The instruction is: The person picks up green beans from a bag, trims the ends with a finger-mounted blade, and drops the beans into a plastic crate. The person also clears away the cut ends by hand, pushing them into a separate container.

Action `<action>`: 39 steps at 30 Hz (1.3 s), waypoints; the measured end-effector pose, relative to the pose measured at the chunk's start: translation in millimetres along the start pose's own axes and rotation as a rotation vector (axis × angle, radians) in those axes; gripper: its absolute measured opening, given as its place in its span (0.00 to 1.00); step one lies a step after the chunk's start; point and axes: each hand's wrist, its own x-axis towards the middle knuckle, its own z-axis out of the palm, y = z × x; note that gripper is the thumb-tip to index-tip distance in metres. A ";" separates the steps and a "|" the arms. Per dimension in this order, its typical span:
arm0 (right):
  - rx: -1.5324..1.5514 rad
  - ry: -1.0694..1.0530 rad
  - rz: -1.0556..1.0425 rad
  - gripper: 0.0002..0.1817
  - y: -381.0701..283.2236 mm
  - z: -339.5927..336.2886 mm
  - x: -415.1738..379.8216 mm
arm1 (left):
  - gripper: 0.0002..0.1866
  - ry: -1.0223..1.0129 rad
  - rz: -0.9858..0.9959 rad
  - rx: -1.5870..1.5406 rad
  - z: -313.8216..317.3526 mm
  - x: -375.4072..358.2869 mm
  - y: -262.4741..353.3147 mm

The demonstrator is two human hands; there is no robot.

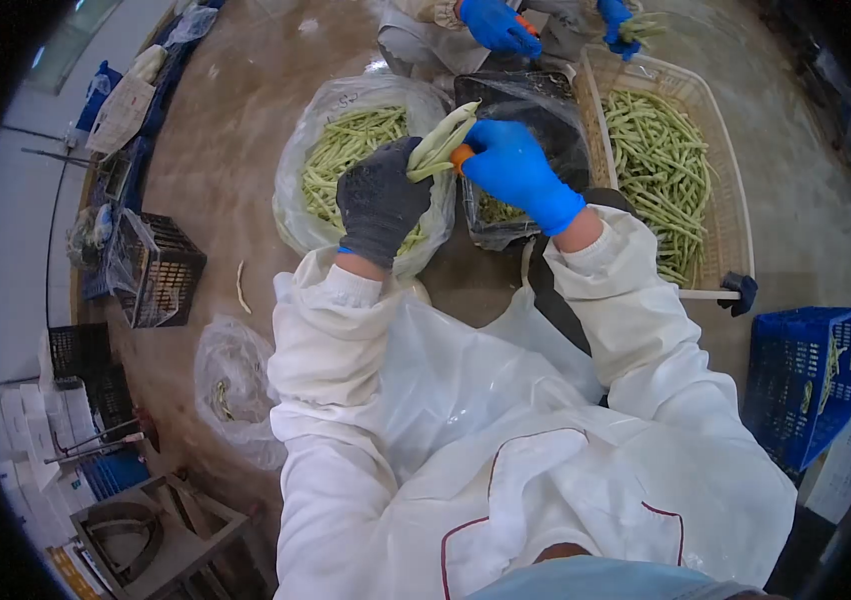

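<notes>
The left hand (383, 203) is gripping beans (443, 142), probably keeping them bundled — the right hand (518, 170) is holding an orange object (462, 157) beside them.

Seemingly a vegetable-packing workroom: crates (784, 375), bagged green beans (351, 142).

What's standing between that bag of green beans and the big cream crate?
In the head view, a black crate draped in clear plastic stands between them, partly hidden by the right hand.
</notes>
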 end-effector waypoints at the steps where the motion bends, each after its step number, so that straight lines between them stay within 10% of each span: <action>1: -0.022 0.032 -0.004 0.12 0.3 1.3 0.3 | 0.16 0.035 0.021 -0.001 0.8 -0.7 2.3; 7: 0.842 -0.106 0.256 0.12 4.0 -3.9 7.9 | 0.16 0.035 -0.335 -0.711 0.2 2.0 11.8; 25: -0.699 0.182 0.170 0.19 84.6 -78.7 12.2 | 0.17 0.487 -0.462 -1.792 -93.0 -8.3 -139.5; 30: 0.280 -0.096 -0.154 0.23 41.0 -30.6 16.9 | 0.17 0.364 -0.542 -1.815 -64.0 6.2 -83.8; 33: 0.314 -0.130 -0.372 0.19 -8.0 -7.8 6.3 | 0.16 0.304 -0.633 -1.969 -46.3 10.2 -57.4; 39: 0.211 -0.146 -0.158 0.12 13.3 -16.4 8.5 | 0.17 0.439 -0.556 -1.773 -51.2 10.9 -88.2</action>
